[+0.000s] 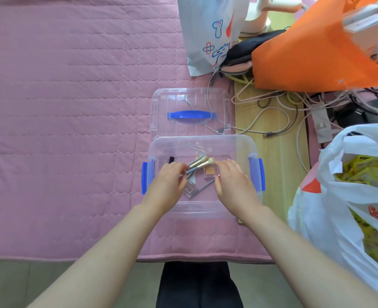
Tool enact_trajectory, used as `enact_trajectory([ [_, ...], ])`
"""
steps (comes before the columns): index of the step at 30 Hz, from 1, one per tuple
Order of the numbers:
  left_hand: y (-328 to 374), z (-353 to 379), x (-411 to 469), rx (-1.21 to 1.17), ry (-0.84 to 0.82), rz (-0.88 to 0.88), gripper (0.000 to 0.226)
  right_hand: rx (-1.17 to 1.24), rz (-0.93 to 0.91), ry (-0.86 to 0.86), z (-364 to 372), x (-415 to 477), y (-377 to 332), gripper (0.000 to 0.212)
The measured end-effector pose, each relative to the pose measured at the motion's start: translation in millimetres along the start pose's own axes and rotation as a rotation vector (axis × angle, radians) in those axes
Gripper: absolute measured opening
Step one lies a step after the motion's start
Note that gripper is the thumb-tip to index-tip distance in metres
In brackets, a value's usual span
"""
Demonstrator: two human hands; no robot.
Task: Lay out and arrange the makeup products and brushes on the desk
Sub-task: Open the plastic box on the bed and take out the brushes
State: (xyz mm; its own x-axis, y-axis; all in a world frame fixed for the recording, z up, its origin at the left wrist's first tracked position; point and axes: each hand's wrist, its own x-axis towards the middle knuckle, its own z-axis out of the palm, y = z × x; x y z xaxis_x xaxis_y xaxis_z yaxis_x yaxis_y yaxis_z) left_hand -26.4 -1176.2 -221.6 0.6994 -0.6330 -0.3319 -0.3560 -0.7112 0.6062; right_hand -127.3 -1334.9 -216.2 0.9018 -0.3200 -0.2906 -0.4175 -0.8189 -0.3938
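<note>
2 brushes (198, 163) between left hand (169, 183), right hand (233, 181).

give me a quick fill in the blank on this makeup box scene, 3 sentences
1. Both hands reach into the clear storage box, whose side latches are coloured ____.
2. The left hand grips the handles of the makeup ____.
3. The box's lid lies on the ____ quilted cover, just beyond the box.

Missing words: blue; brushes; pink

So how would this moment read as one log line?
left hand: gripping grey-handled makeup brushes | right hand: at bristles | clear plastic box: open
</note>
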Motion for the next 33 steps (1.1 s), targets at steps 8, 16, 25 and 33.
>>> enact_trajectory([
  [8, -6.8, 29.6, 15.6, 0.017, -0.095, -0.302, 0.025, 0.157, 0.297, -0.225, 31.3, 15.4, 21.2, 0.031],
  [16, -19.7, 50.1, 46.5, 0.075, -0.045, -0.406, 0.049, 0.235, 0.458, -0.205, 53.8, 57.3, 27.6, 0.035],
  [25, -25.9, 66.5, 60.2, 0.171, -0.009, -0.467, 0.045, 0.138, 0.514, -0.197, 71.5, 76.7, 23.5, 0.050],
  [33, -33.4, 67.4, 70.3, 0.275, -0.049, -0.427, 0.024, 0.144, 0.514, -0.140, 80.9, 77.3, 22.8, 0.054],
])
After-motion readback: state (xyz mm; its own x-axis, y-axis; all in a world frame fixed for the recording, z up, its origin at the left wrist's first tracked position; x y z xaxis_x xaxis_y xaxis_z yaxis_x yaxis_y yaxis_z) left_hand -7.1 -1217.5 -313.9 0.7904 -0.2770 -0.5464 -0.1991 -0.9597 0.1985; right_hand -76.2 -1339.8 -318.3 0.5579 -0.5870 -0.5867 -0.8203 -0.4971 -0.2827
